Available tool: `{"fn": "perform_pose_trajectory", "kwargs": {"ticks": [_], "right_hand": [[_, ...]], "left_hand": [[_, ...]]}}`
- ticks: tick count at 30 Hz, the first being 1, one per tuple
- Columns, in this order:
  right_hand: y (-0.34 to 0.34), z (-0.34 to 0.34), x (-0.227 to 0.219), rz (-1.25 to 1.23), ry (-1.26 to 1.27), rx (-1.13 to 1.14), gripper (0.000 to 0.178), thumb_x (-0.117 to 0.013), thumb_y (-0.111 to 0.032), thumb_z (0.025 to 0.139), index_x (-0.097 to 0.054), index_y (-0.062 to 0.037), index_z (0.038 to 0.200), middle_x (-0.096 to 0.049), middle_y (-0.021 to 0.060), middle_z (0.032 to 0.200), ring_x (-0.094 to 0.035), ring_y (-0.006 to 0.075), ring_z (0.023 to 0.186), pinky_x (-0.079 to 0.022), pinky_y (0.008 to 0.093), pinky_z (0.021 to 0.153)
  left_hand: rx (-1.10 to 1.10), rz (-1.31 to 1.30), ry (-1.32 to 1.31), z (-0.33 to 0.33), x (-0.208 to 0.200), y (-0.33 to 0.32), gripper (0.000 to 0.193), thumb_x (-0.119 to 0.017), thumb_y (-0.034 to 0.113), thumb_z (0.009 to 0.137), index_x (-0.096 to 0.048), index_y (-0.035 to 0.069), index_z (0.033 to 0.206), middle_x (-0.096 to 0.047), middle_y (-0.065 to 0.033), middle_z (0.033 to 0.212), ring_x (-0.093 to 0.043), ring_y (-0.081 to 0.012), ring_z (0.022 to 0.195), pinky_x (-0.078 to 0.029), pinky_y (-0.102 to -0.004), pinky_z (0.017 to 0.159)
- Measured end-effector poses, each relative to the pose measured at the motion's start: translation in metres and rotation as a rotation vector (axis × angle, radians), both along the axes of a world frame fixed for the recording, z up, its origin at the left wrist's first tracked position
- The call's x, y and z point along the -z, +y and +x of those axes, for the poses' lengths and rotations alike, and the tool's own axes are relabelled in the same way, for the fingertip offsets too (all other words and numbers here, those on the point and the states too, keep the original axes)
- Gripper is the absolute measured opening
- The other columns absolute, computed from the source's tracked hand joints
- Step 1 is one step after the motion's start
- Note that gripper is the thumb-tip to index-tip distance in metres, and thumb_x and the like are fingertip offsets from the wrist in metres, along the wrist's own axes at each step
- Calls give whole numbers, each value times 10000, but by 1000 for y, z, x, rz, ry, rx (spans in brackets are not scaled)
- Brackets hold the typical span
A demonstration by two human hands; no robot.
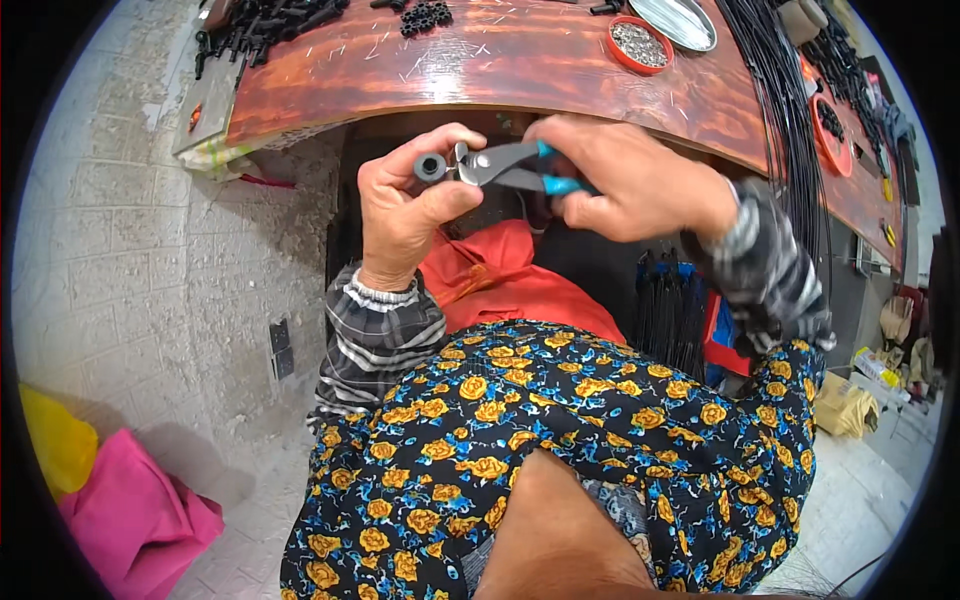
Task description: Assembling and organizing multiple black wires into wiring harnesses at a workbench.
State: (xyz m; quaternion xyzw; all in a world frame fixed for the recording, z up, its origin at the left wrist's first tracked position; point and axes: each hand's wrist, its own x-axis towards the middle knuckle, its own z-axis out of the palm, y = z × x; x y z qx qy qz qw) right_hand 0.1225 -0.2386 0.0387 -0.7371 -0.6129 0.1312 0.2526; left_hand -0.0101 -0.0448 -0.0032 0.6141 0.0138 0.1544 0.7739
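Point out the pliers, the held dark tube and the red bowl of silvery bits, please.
Pliers [508, 157], head view: upper handle.
Dark tube [430, 176], head view: ring-shaped end.
Red bowl [643, 70], head view: near rim.

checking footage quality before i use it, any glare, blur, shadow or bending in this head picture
Head view: white glare on the wooden table; head view: slight smearing on the right hand, while the pliers look fairly sharp; head view: shadow on the pale wall below the table; head view: fisheye bows the table's front edge, with black corners.
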Motion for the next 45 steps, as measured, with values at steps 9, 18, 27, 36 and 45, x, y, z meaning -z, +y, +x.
{"fn": "perform_pose_trajectory", "kwargs": {"ticks": [9, 18, 27, 36, 45], "right_hand": [[-11, 15, 20, -613, 1316, -259, 535, -769, -320, 710, -557, 41, 1043, -580, 65, 585, -548, 123, 452, -391, 266, 390], [-17, -4, -10, 214, -479, 91, 396, -584, -117, 729, -532, 37, 1090, -569, 178, 844, -593, 323, 801, -465, 393, 688], [-19, 7, -14, -197, 517, -118, 454, -668, -319, 780, -545, 22, 1053, -583, 120, 745, -620, 233, 680, -468, 344, 578], [-16, 25, -11, -702, 1105, -146, 302, -786, -202, 711, -666, 43, 842, -620, 71, 579, -585, 116, 453, -454, 255, 413], [-11, -4, 11, -214, 192, 112, 303, -672, -164, 726, -525, -14, 944, -556, 146, 704, -569, 296, 656, -418, 385, 573]], "left_hand": [[119, 14, 6, -5, -5, -12, 475, -843, 122, 657, -664, -20, 1072, -552, 44, 755, -467, -23, 675, -366, -172, 595], [0, 40, -5, -3, -13, -7, 398, -782, 59, 683, -671, -32, 1054, -607, 14, 809, -519, -43, 704, -406, -178, 639], [102, -6, -42, 5, -20, -12, 444, -798, 107, 705, -653, -35, 1100, -573, 36, 758, -487, -14, 676, -377, -155, 597], [216, 71, -72, 11, -18, -13, 527, -826, 63, 620, -657, -14, 1114, -622, 9, 853, -519, -45, 718, -405, -181, 638], [-55, 12, 11, 16, -20, 0, 355, -744, 61, 728, -654, -50, 1053, -509, 51, 660, -435, -18, 595, -324, -175, 528]]}}
